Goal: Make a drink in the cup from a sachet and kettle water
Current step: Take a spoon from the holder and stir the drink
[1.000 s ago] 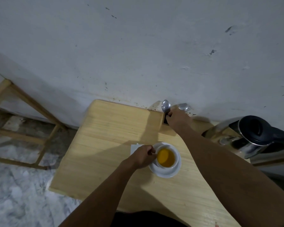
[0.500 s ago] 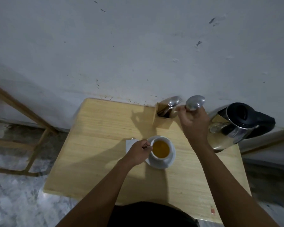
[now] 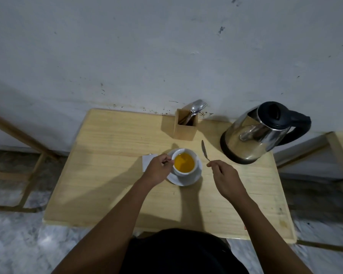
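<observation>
Lower centre of the frame: two bare forearms reaching up from a dark garment over a pale wooden table (image 3: 111,175).

Left hand (image 3: 158,168), just left of centre, pinched at the near-left side of the small white ceramic cup (image 3: 184,162), presumably on its handle, though the handle itself is hidden under the fingers. Cup at centre frame, seated on a white round saucer (image 3: 194,177) and nearly full of orange-yellow liquid. Probably light but brittle, glazed and slick, likely hot if kettle water went in; best steadied by the handle or by the saucer rim, kept level to avoid slopping.

Right hand (image 3: 225,179), right of centre, closed on the handle end of a slim steel teaspoon (image 3: 204,150), bowl pointing away, just beside the cup and apart from it. Stiff, light, smooth; a fingertip pinch suffices.

Peeking out beyond the left hand, a white paper square (image 3: 147,161), possibly the sachet; thin and limp.

Farther up, a wooden box holder (image 3: 185,126) with cutlery; to the right, a stainless steel kettle (image 3: 255,135) with black lid and handle, heavy if full.

No legible brand, label or writing anywhere.
</observation>
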